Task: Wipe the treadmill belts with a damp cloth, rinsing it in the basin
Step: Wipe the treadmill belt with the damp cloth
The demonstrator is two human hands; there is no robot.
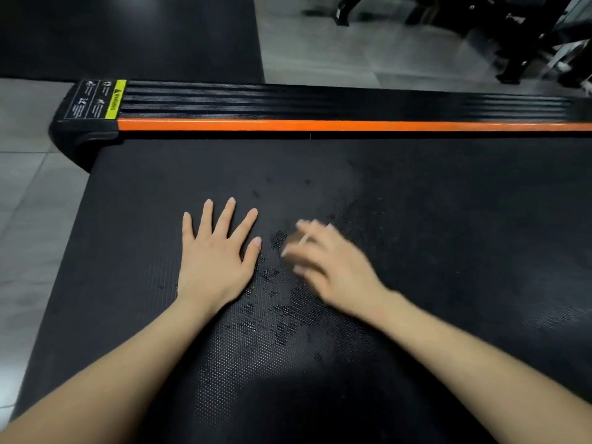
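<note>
The black textured treadmill belt (432,219) fills most of the view. Dark wet droplets (272,302) speckle it between and just below my hands. My left hand (214,261) lies flat on the belt, palm down, fingers spread and straight. My right hand (330,267) is just to its right, over the wet patch and blurred by motion. Its fingers look loosely extended and point toward the left hand. A thin pale streak shows by its fingers; what it is I cannot tell. No cloth or basin is in view.
An orange strip (352,125) and a black ribbed side rail (320,100) run along the belt's far edge, with a yellow warning label (116,99) at the left end. Grey floor tiles (28,187) lie to the left. A black mat (128,33) and dark gym equipment (512,33) stand beyond.
</note>
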